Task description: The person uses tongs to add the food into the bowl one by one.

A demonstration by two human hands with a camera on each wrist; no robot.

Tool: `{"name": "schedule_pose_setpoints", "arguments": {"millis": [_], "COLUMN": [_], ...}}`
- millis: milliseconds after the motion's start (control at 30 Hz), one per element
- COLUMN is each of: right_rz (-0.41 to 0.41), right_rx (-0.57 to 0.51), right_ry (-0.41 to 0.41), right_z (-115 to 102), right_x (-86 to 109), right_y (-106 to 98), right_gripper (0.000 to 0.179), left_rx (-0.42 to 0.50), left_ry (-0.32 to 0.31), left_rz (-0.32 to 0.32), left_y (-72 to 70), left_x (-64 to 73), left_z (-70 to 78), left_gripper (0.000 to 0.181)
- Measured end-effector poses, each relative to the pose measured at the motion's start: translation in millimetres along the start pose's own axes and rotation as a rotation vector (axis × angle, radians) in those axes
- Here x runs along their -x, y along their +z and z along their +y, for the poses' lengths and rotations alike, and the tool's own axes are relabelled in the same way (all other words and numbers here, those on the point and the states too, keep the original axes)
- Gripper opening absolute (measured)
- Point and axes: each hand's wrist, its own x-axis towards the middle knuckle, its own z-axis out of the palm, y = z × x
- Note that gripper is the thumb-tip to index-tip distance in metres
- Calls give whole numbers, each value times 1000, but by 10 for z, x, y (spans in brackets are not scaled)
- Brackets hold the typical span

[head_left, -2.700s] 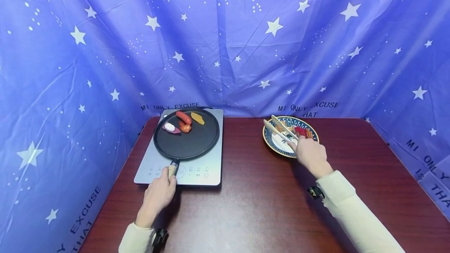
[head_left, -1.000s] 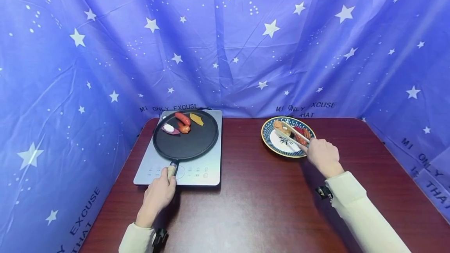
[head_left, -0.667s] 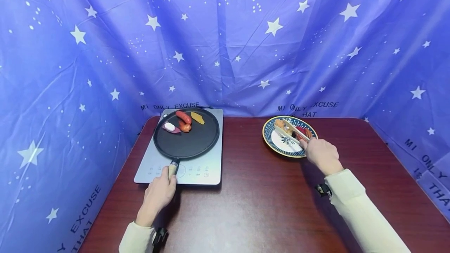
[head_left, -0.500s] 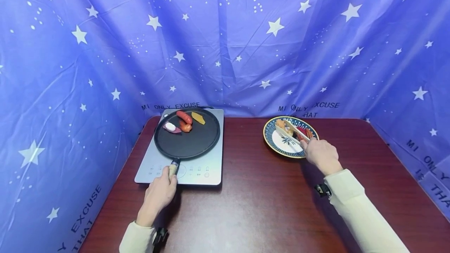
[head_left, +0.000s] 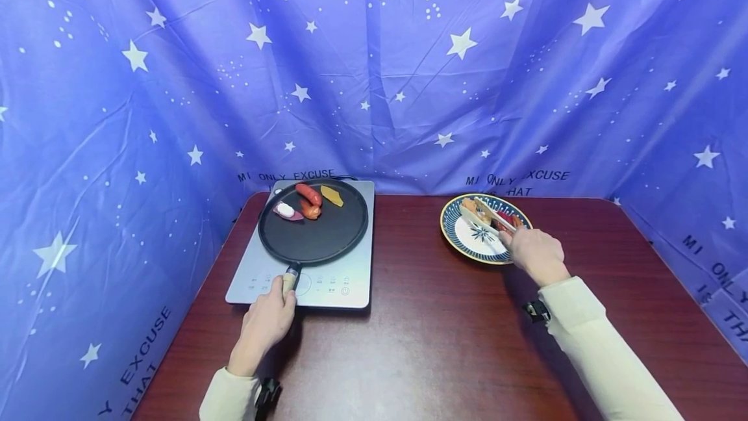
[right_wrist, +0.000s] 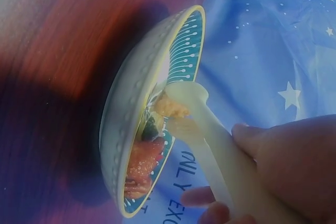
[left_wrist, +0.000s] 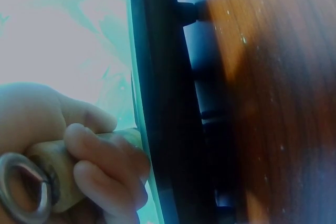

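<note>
My left hand [head_left: 265, 323] grips the wooden-sleeved handle [head_left: 289, 280] of a flat black frying pan [head_left: 318, 239]; a metal ring hangs at the handle's end in the left wrist view. In the pan lie a red sausage [head_left: 308, 194], an orange-brown piece [head_left: 311, 211], a yellow slice [head_left: 332, 196] and a purple piece with a white top [head_left: 286, 210]. On the right, my right hand [head_left: 534, 255] holds pale tongs [right_wrist: 226, 156], their tips reaching into a patterned plate [head_left: 461, 239]. The tongs' arms straddle a tan fried-looking piece [right_wrist: 170, 107]; red food [right_wrist: 144, 158] lies beside it.
The pan sits on a silver induction cooktop [head_left: 356, 278] with touch controls along its front. Bare reddish-brown tabletop [head_left: 409, 291] stretches between cooktop and plate. A blue star-printed curtain [head_left: 397, 148] stands right behind the table's back edge.
My right hand has shifted right and slightly nearer, bringing the tongs' tips from the plate's left rim to the tan piece. My left hand stays on the handle.
</note>
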Motion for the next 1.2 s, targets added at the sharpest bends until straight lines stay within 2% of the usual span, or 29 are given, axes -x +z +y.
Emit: {"name": "schedule_pose_setpoints", "arguments": {"millis": [267,533,933,1200], "right_rz": [-36,71,46,-32], "right_rx": [29,63,80,82], "right_ry": [-11,-127,-171,-186], "right_z": [-8,25,65,61], "right_x": [-8,11,119,178], "right_y": [-3,-37,-125,-207], "right_gripper": [66,56,64,60], "left_rx": [2,7,3,5], "left_ry": [-2,2,8,10], "left_rz": [-3,-3,3,14], "left_y": [1,8,18,22], "left_x": [-10,-8,-9,-2], "left_z": [12,-3,-13,-6], "left_gripper": [38,36,35,36]}}
